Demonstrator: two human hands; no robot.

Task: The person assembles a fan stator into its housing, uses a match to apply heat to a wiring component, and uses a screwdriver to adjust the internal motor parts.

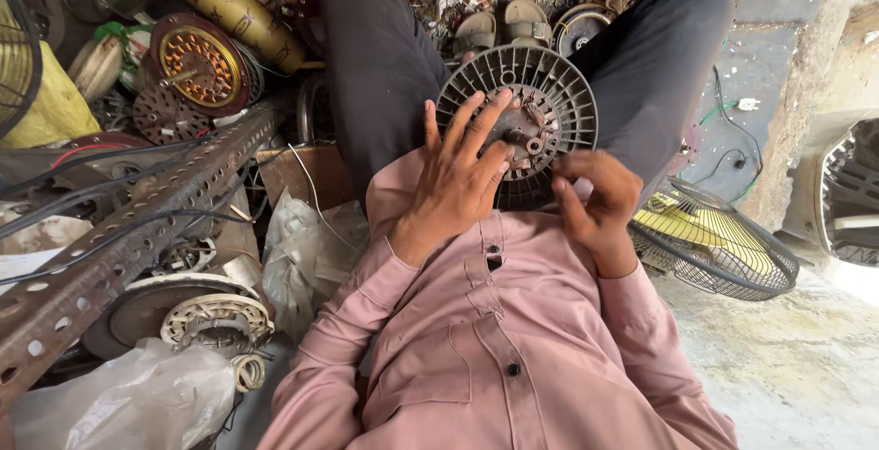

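Left hand (455, 175) lies flat, holding the grey fan motor housing (517, 125); right hand (597, 201) pinches narrow at 4 o'clock; better keep housing steady.

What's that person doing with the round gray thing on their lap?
A person sitting on the floor has a round gray slotted fan motor cover resting on their lap. The left hand lies flat on it with fingers spread, holding it steady. The right hand pinches at its lower right edge, near the metal hub in the middle. A fan cage lies beside them.
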